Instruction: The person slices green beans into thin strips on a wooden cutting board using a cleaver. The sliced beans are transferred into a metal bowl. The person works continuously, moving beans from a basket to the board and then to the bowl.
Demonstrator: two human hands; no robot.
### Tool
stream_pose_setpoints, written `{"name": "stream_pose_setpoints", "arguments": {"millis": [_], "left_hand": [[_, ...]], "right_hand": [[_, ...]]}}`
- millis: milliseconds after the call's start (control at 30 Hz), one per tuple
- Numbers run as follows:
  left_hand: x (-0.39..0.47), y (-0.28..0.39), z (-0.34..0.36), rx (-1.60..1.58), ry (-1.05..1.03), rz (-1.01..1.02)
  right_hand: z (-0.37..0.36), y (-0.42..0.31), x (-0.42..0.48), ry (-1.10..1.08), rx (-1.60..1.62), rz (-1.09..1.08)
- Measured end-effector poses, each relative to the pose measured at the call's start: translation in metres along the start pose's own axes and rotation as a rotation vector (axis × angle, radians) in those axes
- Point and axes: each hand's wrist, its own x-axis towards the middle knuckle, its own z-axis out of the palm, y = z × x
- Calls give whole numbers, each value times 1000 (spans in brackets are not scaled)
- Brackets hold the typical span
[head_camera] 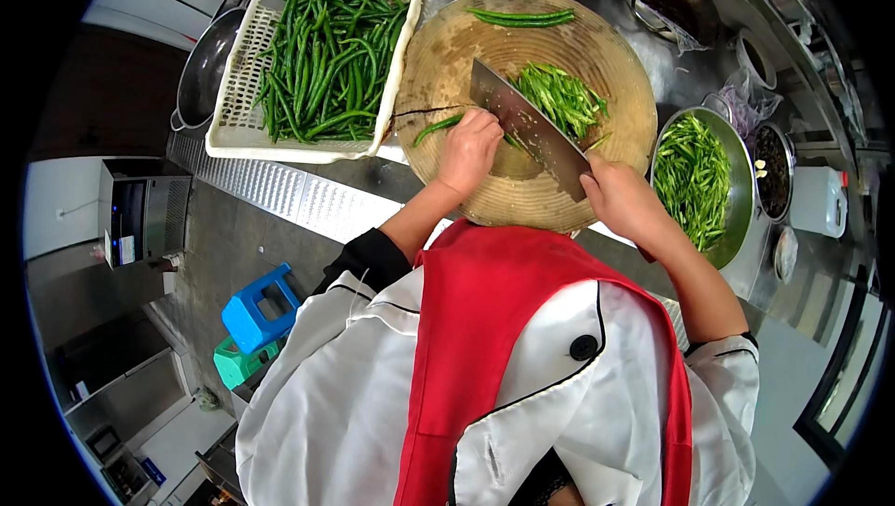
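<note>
My right hand grips the handle of a cleaver, its broad blade slanting over a round wooden chopping block. Against the blade's left side, the curled fingers of my left hand hold a green chili pepper down on the wood. Part of that pepper is hidden by my fingers. A pile of sliced green peppers lies just right of the blade. Whole long green peppers rest near the block's far edge. A crack runs into the block from its left side.
At the left stands a white plastic basket of whole green peppers. A steel bowl of sliced peppers is on the right, beside a pot with dark contents and a plastic jug. Stools stand on the floor, lower left.
</note>
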Motion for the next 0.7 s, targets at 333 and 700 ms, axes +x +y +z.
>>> {"name": "stream_pose_setpoints", "arguments": {"millis": [333, 700], "left_hand": [[-1, 0, -2, 29, -3, 19], [0, -1, -2, 7, -32, 4]], "right_hand": [[-5, -12, -2, -20, -112, 28], [-7, -8, -5, -33, -107, 13]]}}
